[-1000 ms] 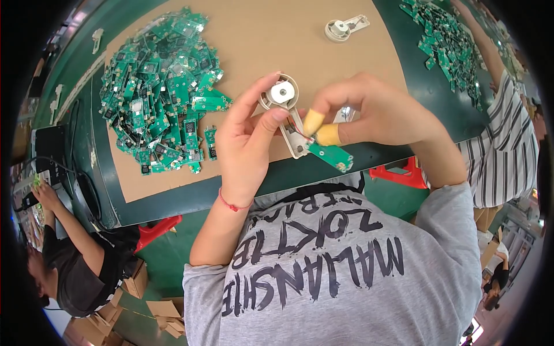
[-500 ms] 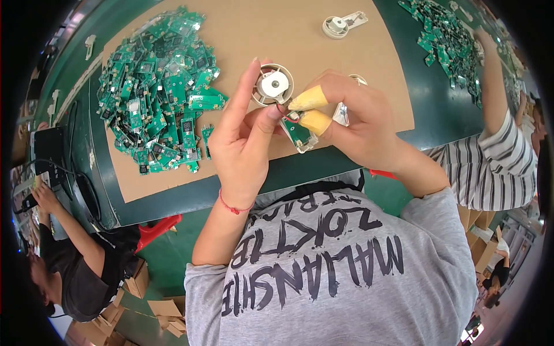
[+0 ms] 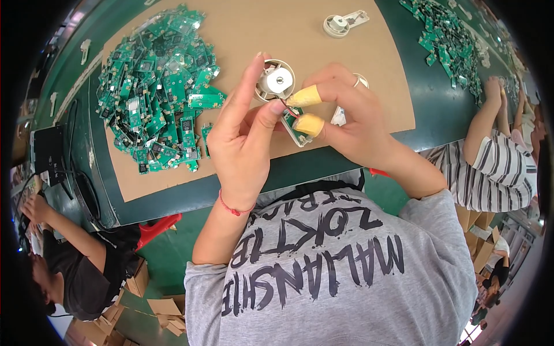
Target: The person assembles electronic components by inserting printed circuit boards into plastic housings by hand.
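My left hand (image 3: pixel 241 135) is closed around a small white fan housing (image 3: pixel 276 81), its round ring and white motor tilted up past the fingers. Into the handle end of this housing a green circuit board (image 3: pixel 299 134) is set, partly covered by my fingers. Thin red and dark wires (image 3: pixel 291 109) run from the motor side towards the board. My right hand (image 3: pixel 360 118), yellow covers on its thumb and index finger, pinches at these wires beside my left thumb. The exact grip of its fingertips is partly hidden.
A brown cardboard sheet (image 3: pixel 259 29) covers the green table. At left on it lies a big heap of green circuit boards (image 3: pixel 156 86). Another fan housing (image 3: pixel 336 26) lies at the back; one more (image 3: pixel 360 81) shows behind my right hand. Co-workers sit on both sides.
The fan housing has tilted and shifted slightly in my left hand, its motor turning a little to the right. My right thumb and index finger have spread slightly apart around the wires.
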Demonstrator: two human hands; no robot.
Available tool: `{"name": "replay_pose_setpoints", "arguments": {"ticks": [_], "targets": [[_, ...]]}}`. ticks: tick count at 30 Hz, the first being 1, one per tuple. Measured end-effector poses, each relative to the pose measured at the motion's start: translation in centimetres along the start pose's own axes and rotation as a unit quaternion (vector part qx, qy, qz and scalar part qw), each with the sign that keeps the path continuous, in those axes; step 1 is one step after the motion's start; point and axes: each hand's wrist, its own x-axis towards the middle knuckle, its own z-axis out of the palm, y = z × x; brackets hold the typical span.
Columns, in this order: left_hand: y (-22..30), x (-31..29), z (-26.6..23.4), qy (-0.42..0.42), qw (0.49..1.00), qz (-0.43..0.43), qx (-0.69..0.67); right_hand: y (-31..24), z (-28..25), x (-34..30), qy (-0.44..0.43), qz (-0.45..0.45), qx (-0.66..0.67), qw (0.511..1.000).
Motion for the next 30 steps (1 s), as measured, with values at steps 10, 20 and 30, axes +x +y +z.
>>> {"name": "replay_pose_setpoints", "arguments": {"ticks": [10, 20, 30], "targets": [[0.3, 0.4, 0.2, -0.034, 0.999, -0.035, 0.011, 0.6, 0.2, 0.2, 0.017, 0.019, -0.035, 0.999], [-0.4, 1.8, 1.7, 0.060, 0.996, -0.008, -0.061, 0.4, 0.2, 2.8, -0.182, 0.209, 0.112, 0.954], [1.9, 2.9, -2.3, 0.025, 0.999, 0.014, 0.036, 12.1, 1.2, 23.6, -0.170, 0.264, -0.047, 0.948]]}}
